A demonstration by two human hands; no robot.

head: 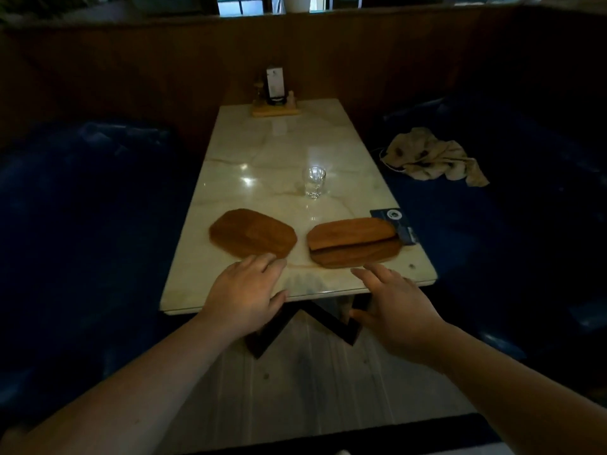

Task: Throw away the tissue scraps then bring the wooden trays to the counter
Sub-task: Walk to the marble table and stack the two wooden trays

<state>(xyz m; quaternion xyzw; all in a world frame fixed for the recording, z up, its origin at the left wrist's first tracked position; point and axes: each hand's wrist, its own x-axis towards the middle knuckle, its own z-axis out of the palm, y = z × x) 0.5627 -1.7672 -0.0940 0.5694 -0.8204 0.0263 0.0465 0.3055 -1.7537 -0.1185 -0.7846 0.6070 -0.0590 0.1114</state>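
Observation:
Two flat wooden trays lie on the near end of a pale marble table [262, 152]. The left tray [252, 233] is a single board. On the right, a wooden tray [353, 233] rests tilted on top of another one [358, 255]. My left hand [244, 295] hovers over the table's near edge, fingers spread, fingertips just short of the left tray. My right hand [391, 302] reaches toward the right stack, fingers apart, empty. No tissue scraps are visible.
A clear glass [313, 182] stands mid-table behind the trays. A dark blue card [399, 224] lies at the right edge beside the stack. A wooden condiment holder [275, 105] sits at the far end. Dark blue benches flank the table; a crumpled cloth [430, 157] lies on the right bench.

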